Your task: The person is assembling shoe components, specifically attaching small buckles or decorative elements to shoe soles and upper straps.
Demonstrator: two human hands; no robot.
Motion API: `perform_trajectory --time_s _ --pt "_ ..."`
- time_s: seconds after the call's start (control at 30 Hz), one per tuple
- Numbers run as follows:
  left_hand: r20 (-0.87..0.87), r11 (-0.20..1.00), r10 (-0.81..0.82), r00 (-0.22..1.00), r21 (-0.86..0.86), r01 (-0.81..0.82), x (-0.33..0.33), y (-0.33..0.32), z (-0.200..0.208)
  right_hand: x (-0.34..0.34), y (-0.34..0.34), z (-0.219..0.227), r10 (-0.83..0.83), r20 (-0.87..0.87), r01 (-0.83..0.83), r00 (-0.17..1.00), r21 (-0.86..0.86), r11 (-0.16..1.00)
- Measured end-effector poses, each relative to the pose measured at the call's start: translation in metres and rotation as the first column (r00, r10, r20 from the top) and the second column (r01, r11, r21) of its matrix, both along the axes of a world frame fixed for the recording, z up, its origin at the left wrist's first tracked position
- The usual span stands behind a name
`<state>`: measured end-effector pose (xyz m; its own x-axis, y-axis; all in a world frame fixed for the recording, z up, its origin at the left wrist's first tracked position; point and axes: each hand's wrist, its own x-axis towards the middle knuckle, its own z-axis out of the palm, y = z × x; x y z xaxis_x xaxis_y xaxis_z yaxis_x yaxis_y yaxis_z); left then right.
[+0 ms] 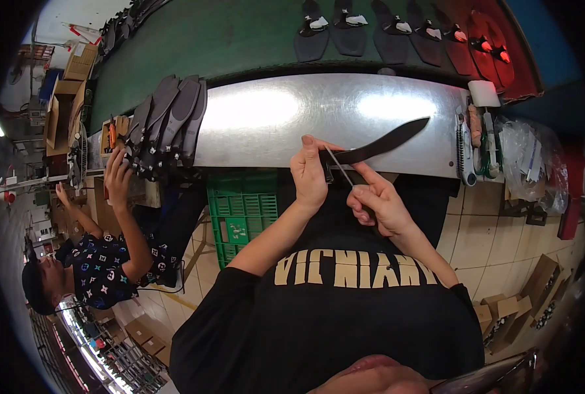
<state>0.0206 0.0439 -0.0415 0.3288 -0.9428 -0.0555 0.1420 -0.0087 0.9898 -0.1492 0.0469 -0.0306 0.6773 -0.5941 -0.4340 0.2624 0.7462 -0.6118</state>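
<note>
A dark sandal is held up in front of me over the near edge of the metal work surface, its narrow sole side-on and one end pointing to the far right. My left hand is closed on the sandal's left end, thumb up. Between the thumb and curled fingers of my right hand is a thin metal rod. Its far tip reaches the held end of the sandal by my left fingers; its exact kind is unclear. My right index finger stretches up against the sandal's underside.
Stacked dark sandals lie left on the metal surface. Beyond, a green conveyor belt carries sandals in a row. A box cutter and white roll stand right. A green crate sits below. A co-worker's hand is near the stack.
</note>
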Motion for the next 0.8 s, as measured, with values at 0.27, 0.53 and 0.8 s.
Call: perform_trajectory --time_s 0.27,0.53,0.8 --pt "0.075 0.995 0.021 0.997 -0.094 -0.014 0.009 -0.002 0.01 -0.003 -0.002 0.009 -0.188 -0.321 -0.065 0.928 -0.638 0.767" --pt "-0.018 0.994 -0.04 0.999 -0.106 0.038 0.014 -0.005 0.016 0.009 0.001 0.017 -0.435 -0.279 -0.155 0.856 -0.942 0.299" --pt "-0.808 0.887 0.315 0.498 0.437 0.148 -0.001 -0.019 0.035 0.004 -0.009 0.019 -0.597 -0.336 -0.133 0.728 -0.924 0.358"
